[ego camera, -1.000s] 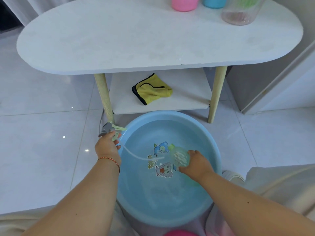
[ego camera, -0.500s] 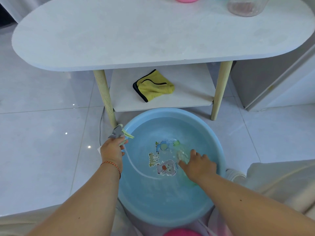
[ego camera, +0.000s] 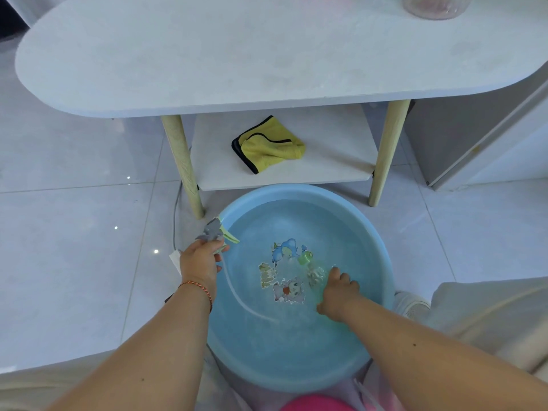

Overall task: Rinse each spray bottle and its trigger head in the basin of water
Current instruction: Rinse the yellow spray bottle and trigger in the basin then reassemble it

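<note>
A light blue basin (ego camera: pixel 382 250) of water stands on the floor in front of me, cartoon stickers on its bottom. My right hand (ego camera: pixel 338 295) holds a clear green spray bottle (ego camera: pixel 311 269) under the water, its green neck pointing away from me. Over the basin's left rim my left hand (ego camera: pixel 198 262) grips a grey and pale green trigger head (ego camera: pixel 215 231). Its white dip tube (ego camera: pixel 240 298) curves down into the water.
A white oval table (ego camera: pixel 267 54) with wooden legs stands just behind the basin. On its lower shelf lies a yellow cloth (ego camera: pixel 268 143). A clear container (ego camera: pixel 434 5) stands at the table's back right. A pink object (ego camera: pixel 314 404) shows at the bottom edge. Tiled floor lies all around.
My right hand has pushed the green bottle under the water. The dip tube has swung back toward me in the basin. My left hand stays at the left rim.
</note>
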`<action>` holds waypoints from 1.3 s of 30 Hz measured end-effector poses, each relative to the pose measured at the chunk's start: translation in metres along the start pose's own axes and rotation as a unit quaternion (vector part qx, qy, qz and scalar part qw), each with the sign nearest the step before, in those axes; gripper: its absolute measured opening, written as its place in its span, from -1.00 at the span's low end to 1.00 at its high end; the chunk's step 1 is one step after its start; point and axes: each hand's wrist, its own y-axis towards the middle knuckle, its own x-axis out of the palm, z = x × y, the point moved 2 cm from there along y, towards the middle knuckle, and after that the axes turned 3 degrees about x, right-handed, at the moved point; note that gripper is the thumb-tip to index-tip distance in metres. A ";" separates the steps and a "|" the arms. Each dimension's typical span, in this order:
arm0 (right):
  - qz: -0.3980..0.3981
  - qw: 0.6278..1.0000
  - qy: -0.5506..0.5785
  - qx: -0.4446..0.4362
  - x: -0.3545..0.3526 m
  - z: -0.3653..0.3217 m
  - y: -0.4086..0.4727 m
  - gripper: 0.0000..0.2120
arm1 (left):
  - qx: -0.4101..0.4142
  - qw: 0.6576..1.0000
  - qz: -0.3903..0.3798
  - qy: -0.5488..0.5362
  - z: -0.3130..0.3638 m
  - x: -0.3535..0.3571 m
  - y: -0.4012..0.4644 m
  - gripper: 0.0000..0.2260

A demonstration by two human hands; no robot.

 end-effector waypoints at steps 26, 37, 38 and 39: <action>-0.013 0.990 0.143 0.017 0.002 0.000 0.012 -0.25 | 0.001 0.998 -0.031 0.055 -0.007 0.004 -0.002 -0.91; -0.018 0.989 0.144 0.029 0.003 0.000 0.010 -0.25 | 0.001 0.997 -0.041 0.063 -0.009 0.003 -0.003 -0.93; -0.018 0.989 0.147 0.030 0.003 0.000 0.010 -0.25 | 0.002 0.997 -0.042 0.063 -0.009 0.002 -0.003 -0.93; -0.018 0.988 0.149 0.031 0.003 0.000 0.010 -0.25 | 0.002 0.997 -0.042 0.063 -0.009 0.002 -0.003 -0.93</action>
